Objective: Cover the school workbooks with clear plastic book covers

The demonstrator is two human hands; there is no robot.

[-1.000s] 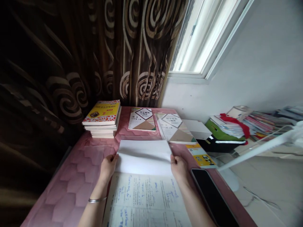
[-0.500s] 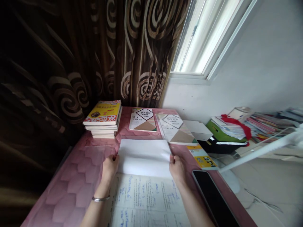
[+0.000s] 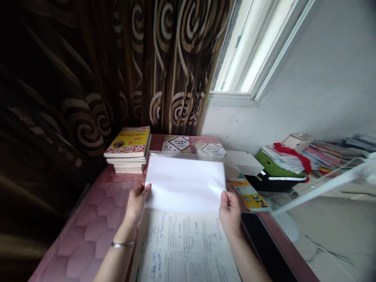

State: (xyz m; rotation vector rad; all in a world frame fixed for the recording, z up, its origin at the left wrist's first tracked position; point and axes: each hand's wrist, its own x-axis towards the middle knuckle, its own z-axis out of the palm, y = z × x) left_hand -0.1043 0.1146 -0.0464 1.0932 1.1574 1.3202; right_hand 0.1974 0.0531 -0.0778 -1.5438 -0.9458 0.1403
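A blank white sheet, with a clear film edge along its far side, is held up between my two hands. My left hand, with a silver bangle at its wrist, pinches the sheet's left edge. On the right edge, my right hand grips it between thumb and fingers. Below the sheet lies an open workbook with printed text and blue handwriting. Two workbooks stand out beyond it, a left one and a right one, the right one partly covered by the clear film.
A stack of books sits at the back left of the pink table. Right of my right forearm lies a black device, near a yellow book. A white lamp arm crosses the right side, before piled papers.
The white sheet has risen and now hides more of the two workbooks behind it. My right hand has moved slightly right, and both thumbs now show on the sheet's front.
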